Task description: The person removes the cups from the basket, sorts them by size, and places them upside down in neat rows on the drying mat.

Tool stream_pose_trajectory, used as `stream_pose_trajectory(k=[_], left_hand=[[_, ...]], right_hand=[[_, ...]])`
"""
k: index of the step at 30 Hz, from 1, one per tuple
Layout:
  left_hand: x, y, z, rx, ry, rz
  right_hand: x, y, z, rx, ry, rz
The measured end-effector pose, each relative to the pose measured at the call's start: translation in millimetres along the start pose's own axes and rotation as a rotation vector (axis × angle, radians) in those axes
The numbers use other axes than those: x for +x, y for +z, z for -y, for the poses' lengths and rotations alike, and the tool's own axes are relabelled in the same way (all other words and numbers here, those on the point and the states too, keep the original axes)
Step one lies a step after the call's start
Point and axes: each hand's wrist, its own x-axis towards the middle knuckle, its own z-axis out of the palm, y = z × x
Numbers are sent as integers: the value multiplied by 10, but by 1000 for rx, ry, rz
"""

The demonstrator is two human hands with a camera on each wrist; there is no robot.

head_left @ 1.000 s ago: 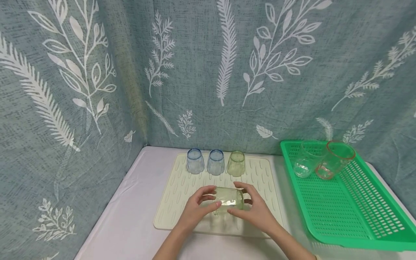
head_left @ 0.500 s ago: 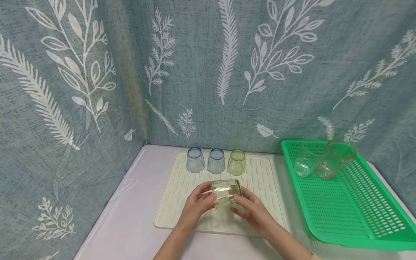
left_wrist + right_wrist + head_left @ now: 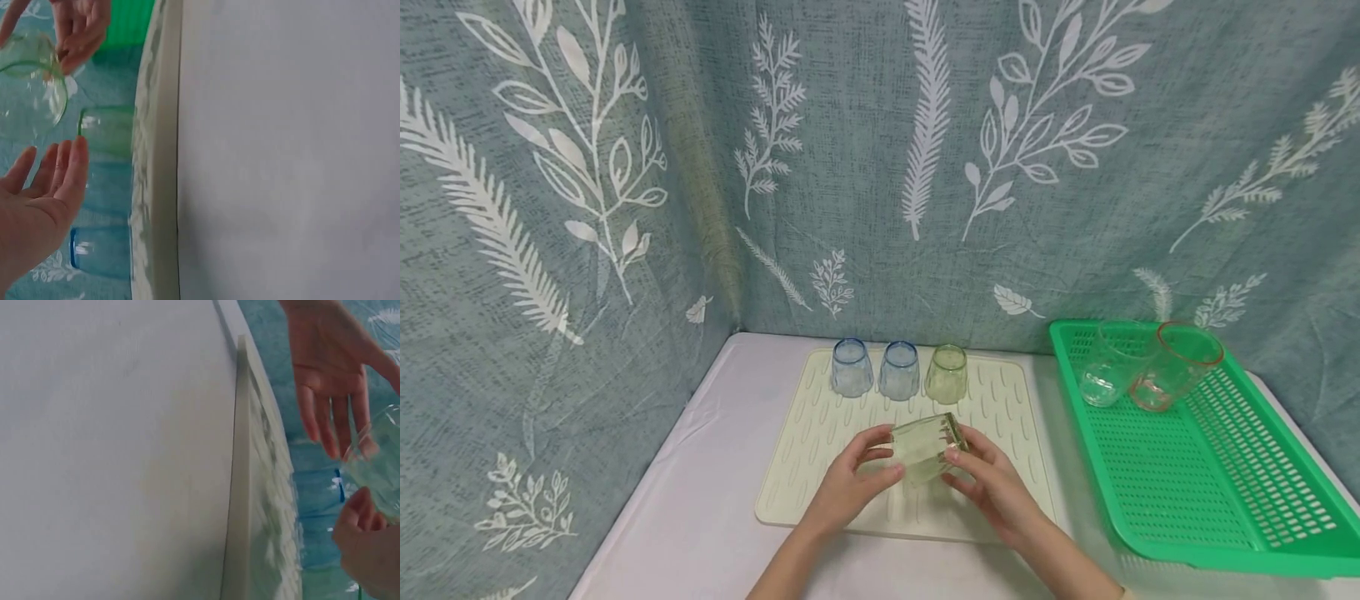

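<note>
A pale green drinking glass (image 3: 917, 446) is held tilted on its side above the cream drying mat (image 3: 820, 467). My right hand (image 3: 1000, 492) grips its darker right end, thumb in front and fingers behind. At the other end, my left hand (image 3: 850, 479) has its fingers spread loosely around the glass. The left wrist view shows those fingers (image 3: 60, 165) extended, close to the glass (image 3: 31, 94). Whether they touch it, I cannot tell. In the right wrist view, my right hand (image 3: 369, 550) has bent fingers against the glass (image 3: 381, 462).
Along the mat's back edge stand two blue glasses (image 3: 852, 371) and one green glass (image 3: 947, 375), narrow ends up. A green plastic basket (image 3: 1165, 492) on the right holds a clear glass (image 3: 1101, 383) and a red-rimmed glass (image 3: 1165, 387). A patterned curtain (image 3: 865, 167) hangs behind.
The green glass has turned between my hands, its right end now tilted up. My right hand has shifted its hold on that end; my left fingers have loosened.
</note>
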Motion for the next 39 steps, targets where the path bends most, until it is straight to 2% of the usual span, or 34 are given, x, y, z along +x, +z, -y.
stream_pose_trajectory(k=[4, 9, 14, 18, 22, 26, 32, 39], left_hand=[[-44, -114, 49, 153, 9, -36], [-101, -324, 114, 319, -2, -111], [-156, -586, 160, 496, -51, -139], [-219, -798, 175, 582, -95, -144], [-291, -949, 180, 611, -153, -138], [-334, -1022, 210, 594, -193, -114], [-339, -1051, 290, 576, -193, -85], [-341, -1069, 325, 617, -184, -73]], right_hand=[[35, -28, 10, -63, -27, -73], [98, -75, 34, -163, -58, -183], [170, -143, 69, -286, -93, -274], [236, -193, 112, -331, -110, -328], [311, -230, 154, -372, -97, -384], [400, -256, 176, -377, -98, -437], [512, -306, 179, -352, -113, -496], [620, -380, 205, -373, -119, -583]])
